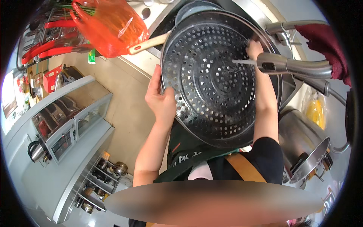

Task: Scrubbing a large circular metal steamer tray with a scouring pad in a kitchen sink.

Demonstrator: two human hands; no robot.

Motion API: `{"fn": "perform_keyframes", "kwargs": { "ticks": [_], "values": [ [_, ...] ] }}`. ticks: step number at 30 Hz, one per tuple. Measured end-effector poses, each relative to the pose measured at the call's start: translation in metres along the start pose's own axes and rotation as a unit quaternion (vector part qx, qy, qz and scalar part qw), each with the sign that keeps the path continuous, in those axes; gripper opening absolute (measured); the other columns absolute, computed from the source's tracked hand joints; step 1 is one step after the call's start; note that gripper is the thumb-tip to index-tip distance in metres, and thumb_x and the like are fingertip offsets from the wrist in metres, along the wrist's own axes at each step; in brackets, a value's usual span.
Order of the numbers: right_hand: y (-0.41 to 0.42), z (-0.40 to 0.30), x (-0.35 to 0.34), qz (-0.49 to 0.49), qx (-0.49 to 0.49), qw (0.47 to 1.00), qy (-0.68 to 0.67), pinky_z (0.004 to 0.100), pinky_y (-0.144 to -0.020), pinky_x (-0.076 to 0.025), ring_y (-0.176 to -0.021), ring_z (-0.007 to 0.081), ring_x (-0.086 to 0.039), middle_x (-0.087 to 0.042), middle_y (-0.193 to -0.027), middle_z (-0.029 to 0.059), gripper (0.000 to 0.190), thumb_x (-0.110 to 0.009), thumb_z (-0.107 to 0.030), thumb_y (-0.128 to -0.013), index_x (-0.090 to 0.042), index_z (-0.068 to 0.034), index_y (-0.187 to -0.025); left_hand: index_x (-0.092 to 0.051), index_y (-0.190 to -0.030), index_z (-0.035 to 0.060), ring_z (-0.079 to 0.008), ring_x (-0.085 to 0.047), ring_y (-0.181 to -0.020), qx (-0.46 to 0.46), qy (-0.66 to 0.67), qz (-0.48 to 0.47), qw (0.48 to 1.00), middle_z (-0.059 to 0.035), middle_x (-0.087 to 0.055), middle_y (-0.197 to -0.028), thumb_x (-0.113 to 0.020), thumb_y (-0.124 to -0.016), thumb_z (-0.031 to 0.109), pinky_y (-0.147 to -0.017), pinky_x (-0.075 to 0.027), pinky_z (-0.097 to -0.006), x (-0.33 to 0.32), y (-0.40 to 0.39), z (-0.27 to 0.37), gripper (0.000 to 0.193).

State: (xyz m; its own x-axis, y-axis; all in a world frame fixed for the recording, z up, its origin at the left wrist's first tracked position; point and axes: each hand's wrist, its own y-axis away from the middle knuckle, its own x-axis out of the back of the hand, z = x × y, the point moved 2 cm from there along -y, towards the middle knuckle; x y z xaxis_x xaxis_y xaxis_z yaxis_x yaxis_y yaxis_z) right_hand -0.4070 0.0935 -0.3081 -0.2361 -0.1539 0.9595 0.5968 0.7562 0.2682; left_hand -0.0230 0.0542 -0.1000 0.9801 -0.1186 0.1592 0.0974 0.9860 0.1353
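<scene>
A large black round perforated steamer tray (211, 76) is tilted up over the sink (288, 89), its surface wet. My left hand (162, 100) grips its left rim, with the thumb on the inner face. Near the upper right inside edge, my right hand (254, 48) touches the tray with curled fingers. Blur hides whether anything is in those fingers. From the metal faucet head (268, 63) beside my right forearm, a stream of water falls onto the holes. A grey basin (195, 8) shows partly behind the tray.
A wooden handle (150, 43) sticks out left of the tray, by a red plastic bag (110, 28) with green stalks. A dark red cloth (326, 51) hangs over the faucet pipe. Rightward, a tall steel pot (302, 136) lies tilted near a yellow bagged item (315, 109).
</scene>
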Motion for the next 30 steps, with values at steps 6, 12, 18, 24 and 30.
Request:
{"fn": "perform_keyframes", "kwargs": {
  "ticks": [6,12,18,24,30],
  "values": [
    [-0.005,-0.159,0.025,0.153,0.197,0.959,-0.133,0.041,-0.078,-0.047,-0.088,0.0328,-0.056,-0.059,-0.09,0.0177,0.033,-0.058,-0.005,-0.062,-0.06,-0.004,-0.095,-0.046,-0.123,-0.0066,-0.0229,-0.047,-0.117,0.02,-0.004,-0.013,1.0,-0.0185,-0.048,-0.126,-0.041,-0.066,-0.016,-0.099,-0.035,-0.0312,-0.006,-0.001,0.004,0.059],
    [0.054,-0.22,0.033,0.161,0.385,0.867,-0.274,0.0393,-0.081,-0.048,-0.091,0.0318,-0.056,-0.058,-0.091,0.0148,0.036,-0.055,0.006,-0.061,-0.06,-0.005,-0.095,-0.046,-0.123,-0.008,-0.0232,-0.047,-0.117,-0.003,-0.01,0.003,1.0,-0.0188,-0.048,-0.126,-0.04,-0.066,-0.017,-0.099,-0.035,-0.0309,0.003,-0.001,0.0,0.058],
    [-0.008,-0.08,-0.001,0.268,-0.038,0.949,-0.16,0.0417,-0.075,-0.048,-0.082,0.032,-0.059,-0.062,-0.083,0.0159,0.027,-0.061,-0.004,-0.067,-0.065,-0.008,-0.093,-0.047,-0.123,-0.0053,-0.0223,-0.048,-0.116,0.024,0.008,-0.007,1.0,-0.0175,-0.048,-0.127,-0.041,-0.065,-0.016,-0.098,-0.035,-0.0304,-0.003,0.0,0.0,0.06],
    [0.026,-0.211,0.037,0.101,0.223,0.936,-0.254,0.0381,-0.079,-0.048,-0.088,0.0312,-0.058,-0.06,-0.09,0.0146,0.027,-0.058,-0.004,-0.066,-0.065,-0.007,-0.092,-0.048,-0.123,-0.0049,-0.0228,-0.048,-0.116,-0.005,-0.029,0.0,1.0,-0.0174,-0.048,-0.126,-0.041,-0.065,-0.016,-0.098,-0.036,-0.03,0.0,-0.003,-0.004,0.06],
    [0.006,-0.163,0.034,0.004,0.139,0.985,-0.104,0.0412,-0.081,-0.048,-0.089,0.0331,-0.058,-0.058,-0.097,0.0208,0.025,-0.059,-0.008,-0.072,-0.065,-0.008,-0.096,-0.048,-0.121,-0.0072,-0.0237,-0.048,-0.116,-0.001,-0.012,-0.001,1.0,-0.0192,-0.049,-0.125,-0.041,-0.065,-0.016,-0.098,-0.036,-0.0307,0.001,-0.002,0.0,0.057]
  ]
}}
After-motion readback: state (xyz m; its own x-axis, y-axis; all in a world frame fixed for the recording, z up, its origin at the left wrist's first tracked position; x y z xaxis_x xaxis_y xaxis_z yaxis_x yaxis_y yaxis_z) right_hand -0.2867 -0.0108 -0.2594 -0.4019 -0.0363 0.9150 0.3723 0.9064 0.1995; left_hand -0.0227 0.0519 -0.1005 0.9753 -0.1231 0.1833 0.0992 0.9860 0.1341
